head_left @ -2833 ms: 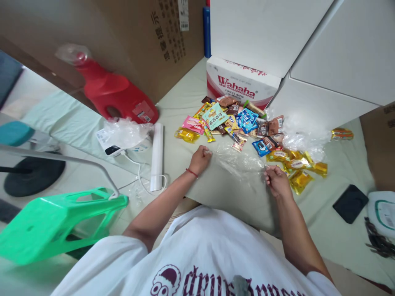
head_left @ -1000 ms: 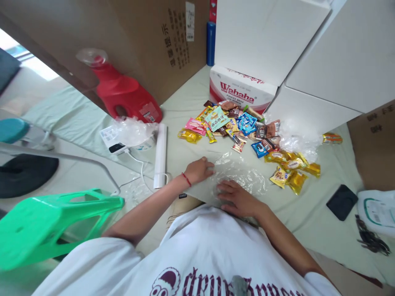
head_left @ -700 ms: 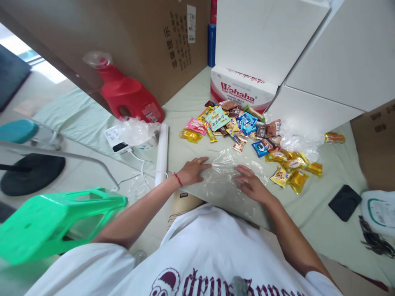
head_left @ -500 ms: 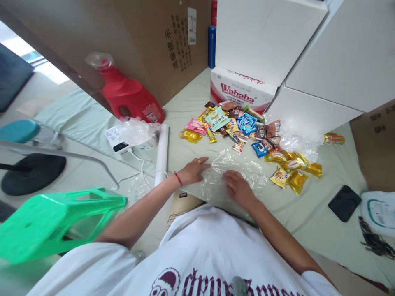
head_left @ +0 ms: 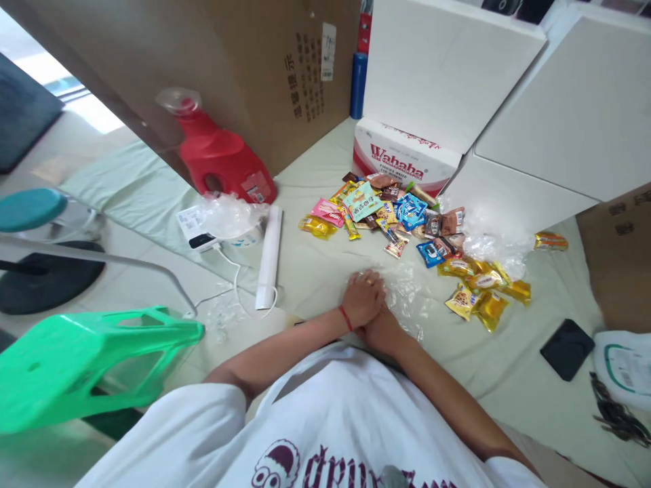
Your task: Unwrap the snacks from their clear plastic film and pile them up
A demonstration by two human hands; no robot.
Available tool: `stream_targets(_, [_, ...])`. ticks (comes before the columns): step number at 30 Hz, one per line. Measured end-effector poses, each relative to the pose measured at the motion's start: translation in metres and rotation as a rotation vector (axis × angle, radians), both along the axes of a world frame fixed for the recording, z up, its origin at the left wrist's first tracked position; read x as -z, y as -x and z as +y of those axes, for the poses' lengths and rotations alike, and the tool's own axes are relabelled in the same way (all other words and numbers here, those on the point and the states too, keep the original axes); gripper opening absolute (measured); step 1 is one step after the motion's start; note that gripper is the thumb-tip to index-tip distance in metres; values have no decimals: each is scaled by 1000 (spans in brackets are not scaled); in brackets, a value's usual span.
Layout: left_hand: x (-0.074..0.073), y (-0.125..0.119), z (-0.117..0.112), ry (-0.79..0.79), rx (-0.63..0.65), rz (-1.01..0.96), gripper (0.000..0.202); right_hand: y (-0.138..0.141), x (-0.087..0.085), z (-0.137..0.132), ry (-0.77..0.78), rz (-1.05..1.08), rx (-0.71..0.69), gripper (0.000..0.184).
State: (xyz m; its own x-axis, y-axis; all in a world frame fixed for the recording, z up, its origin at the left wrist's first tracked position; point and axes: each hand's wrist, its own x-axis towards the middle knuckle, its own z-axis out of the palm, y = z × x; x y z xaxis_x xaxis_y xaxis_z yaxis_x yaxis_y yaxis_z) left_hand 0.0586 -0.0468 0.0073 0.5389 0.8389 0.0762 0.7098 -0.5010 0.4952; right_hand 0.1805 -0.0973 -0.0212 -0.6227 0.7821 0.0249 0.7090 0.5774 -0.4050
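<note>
My left hand (head_left: 362, 297), with a red cord at the wrist and a ring on a finger, lies over my right hand (head_left: 384, 332). The two are clasped close in front of my shirt, left fingers folded round the right. Most of the right hand's fingers are hidden beneath. Just right of the hands a crinkled clear plastic bag (head_left: 409, 301) lies flat on the pale green sheet (head_left: 315, 271). Beyond it is a heap of wrapped snacks, with a mint-green packet (head_left: 362, 201) and blue packets (head_left: 411, 209). Yellow-wrapped snacks (head_left: 491, 308) lie to the right.
A Wahaba-style white and red carton (head_left: 407, 159) stands behind the snacks. At left are a red jug (head_left: 224, 159), a white roll (head_left: 269, 257) and a green stool (head_left: 102, 359). More clear plastic (head_left: 496, 247) sits right of the heap, and a black flat object (head_left: 567, 349) lies farther right.
Both hands were apart on the clear plastic bag, fingers spread on the left one. They have come together, left over right. The view has shifted slightly.
</note>
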Motion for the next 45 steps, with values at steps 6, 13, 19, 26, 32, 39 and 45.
stream_targets(6, [24, 40, 46, -39, -153, 148, 51, -52, -12, -27, 100, 111, 97, 51])
stream_targets(13, [30, 50, 46, -18, -69, 249, 82, -136, -45, 11, 249, 427, 558, 28])
stream_targets(19, [18, 51, 54, 156, 25, 395, 124, -153, -65, 161, -5, 29, 1058, 41])
stream_targets(26, [9, 57, 68, 310, 142, 472, 145, -153, -62, 206, -45, -126, 1133, 46])
stream_targets(32, [12, 61, 76, 334, 220, 503, 155, -190, -78, 123, -84, 311, 955, 53])
stream_targets(39, [12, 60, 80, 339, 234, 536, 157, -114, -48, 48, 369, 242, 381, 41])
stream_targets(45, [3, 65, 79, 377, 240, 573, 158, -79, -56, 16, -28, -16, 597, 39])
